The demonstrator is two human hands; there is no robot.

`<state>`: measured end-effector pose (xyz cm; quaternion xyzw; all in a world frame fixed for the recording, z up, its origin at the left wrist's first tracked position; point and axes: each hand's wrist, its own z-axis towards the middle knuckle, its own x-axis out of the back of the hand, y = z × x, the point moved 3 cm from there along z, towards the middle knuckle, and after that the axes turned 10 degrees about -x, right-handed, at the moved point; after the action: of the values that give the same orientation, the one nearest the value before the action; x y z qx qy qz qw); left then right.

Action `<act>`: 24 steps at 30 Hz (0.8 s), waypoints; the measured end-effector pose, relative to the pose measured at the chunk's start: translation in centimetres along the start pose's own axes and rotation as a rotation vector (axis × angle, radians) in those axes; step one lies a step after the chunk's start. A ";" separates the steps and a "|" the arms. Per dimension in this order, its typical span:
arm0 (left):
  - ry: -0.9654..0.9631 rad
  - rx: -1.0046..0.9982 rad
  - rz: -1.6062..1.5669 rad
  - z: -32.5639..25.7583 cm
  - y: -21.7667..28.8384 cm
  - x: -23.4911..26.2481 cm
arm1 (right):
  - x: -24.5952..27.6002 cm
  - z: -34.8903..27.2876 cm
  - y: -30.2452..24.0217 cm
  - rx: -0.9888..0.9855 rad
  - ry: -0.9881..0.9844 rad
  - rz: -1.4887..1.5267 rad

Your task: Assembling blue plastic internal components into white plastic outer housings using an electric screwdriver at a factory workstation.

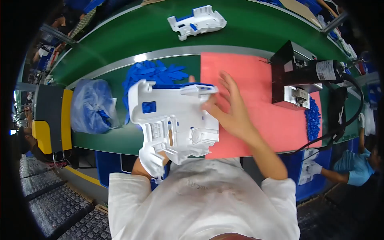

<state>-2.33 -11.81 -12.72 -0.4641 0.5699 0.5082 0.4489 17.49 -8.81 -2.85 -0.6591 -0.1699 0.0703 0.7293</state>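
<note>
Housing [176, 120] in both hands above the near edge of the bench [120, 138].
We note the left hand [154, 160], white-gloved, pinching its lower corner; the bare right hand [230, 108] lies spread against its right side. We judge it light, stiff, hollow moulded plastic, best held by its rims. Clear bag [93, 106] holds blue parts; more lie loose in a pile [154, 72].
</note>
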 end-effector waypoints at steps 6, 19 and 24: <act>-0.538 0.632 -0.329 5.8 -12.5 -2.2 | 1.7 -6.2 5.0 -0.250 0.207 0.459; -0.729 -0.038 2.581 1.8 0.3 -10.0 | 8.0 -10.0 4.4 -0.258 0.354 0.248; -0.675 -0.156 2.697 -4.5 0.8 -8.5 | 9.2 -10.1 6.0 -0.152 0.441 0.191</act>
<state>-1.91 -15.62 -3.88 0.5574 0.4083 0.6603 -0.2943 30.19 -14.56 -8.08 -0.7244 0.0515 -0.0193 0.6872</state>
